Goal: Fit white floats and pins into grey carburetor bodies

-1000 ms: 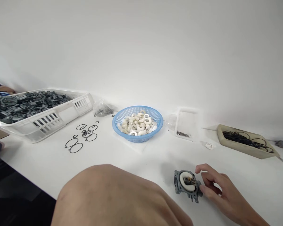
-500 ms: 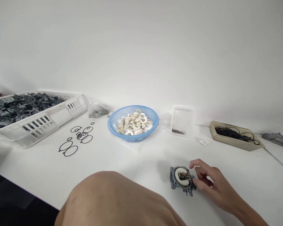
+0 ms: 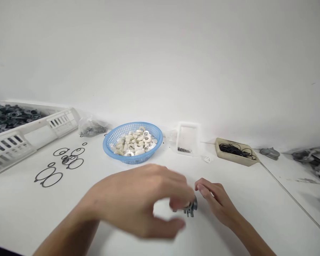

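Now both hands close on one small grey part near the table's front edge.

Left hand (image 3: 141, 199) hangs over the grey housing (image 3: 190, 208), fingertips at its left side, hiding most of it; whether they pinch it cannot be told. Right hand (image 3: 216, 201) sits just right of it, fingertips touching, loosely curled, nothing clenched. The part's long axis is hidden. Blue basket (image 3: 109, 142) stands well behind. No writing readable anywhere on the table (image 3: 256, 199).

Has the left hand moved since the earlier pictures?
Yes. The left hand has gone forward and right across the table, toward the blue basket, and now covers most of the grey part beside the right hand.
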The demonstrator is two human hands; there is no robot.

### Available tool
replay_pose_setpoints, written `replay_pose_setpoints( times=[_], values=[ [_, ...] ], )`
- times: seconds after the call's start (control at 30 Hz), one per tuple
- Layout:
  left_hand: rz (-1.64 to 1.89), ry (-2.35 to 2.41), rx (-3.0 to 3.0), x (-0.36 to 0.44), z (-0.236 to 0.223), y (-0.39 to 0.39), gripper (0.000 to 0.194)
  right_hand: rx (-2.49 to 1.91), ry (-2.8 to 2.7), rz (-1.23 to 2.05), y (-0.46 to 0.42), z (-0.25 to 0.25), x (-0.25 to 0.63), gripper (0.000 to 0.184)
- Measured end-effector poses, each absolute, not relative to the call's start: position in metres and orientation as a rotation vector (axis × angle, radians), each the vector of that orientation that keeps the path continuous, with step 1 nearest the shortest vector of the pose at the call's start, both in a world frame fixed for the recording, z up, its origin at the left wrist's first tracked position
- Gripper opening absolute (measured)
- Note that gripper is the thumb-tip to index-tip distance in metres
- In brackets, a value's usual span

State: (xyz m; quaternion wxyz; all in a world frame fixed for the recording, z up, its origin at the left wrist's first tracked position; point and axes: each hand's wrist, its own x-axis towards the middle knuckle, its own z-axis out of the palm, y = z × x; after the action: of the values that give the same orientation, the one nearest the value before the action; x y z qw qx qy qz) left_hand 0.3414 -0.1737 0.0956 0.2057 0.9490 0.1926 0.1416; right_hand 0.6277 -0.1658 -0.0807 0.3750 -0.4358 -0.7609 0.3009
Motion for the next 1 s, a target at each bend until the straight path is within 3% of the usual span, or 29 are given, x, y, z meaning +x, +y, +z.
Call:
replay_pose_setpoints(
  times=[0.17, 0.33, 0.53, 0.73, 0.87, 1.0],
  values=[
    [0.849, 0.847, 2.55, 0.354, 0.006, -0.128, 0.038, -1.068, -1.898, 0.784, -0.167, -0.078, 0.625, 0.042],
    [0.998, 0.912, 2.582, 0.341, -0.074, -0.121, 0.048, -1.034, -1.864, 0.79, -0.169, -0.08, 0.623, 0.043],
    [1.025, 0.823, 2.697, 0.337, -0.081, -0.134, 0.044, -1.148, -2.059, 0.657, -0.173, -0.066, 0.617, 0.014],
    [1.011, 0.82, 2.728, 0.333, -0.081, -0.134, 0.048, -1.058, -2.069, 0.62, -0.176, -0.067, 0.605, 0.007],
    [1.0, 0.835, 2.724, 0.328, -0.084, -0.127, 0.048, -0.971, -1.889, 0.577, -0.17, -0.06, 0.599, 0.031],
    [0.987, 0.843, 2.718, 0.326, -0.087, -0.122, 0.048, -0.846, -1.884, 0.783, -0.178, -0.017, 0.59, 0.045]
  ],
)
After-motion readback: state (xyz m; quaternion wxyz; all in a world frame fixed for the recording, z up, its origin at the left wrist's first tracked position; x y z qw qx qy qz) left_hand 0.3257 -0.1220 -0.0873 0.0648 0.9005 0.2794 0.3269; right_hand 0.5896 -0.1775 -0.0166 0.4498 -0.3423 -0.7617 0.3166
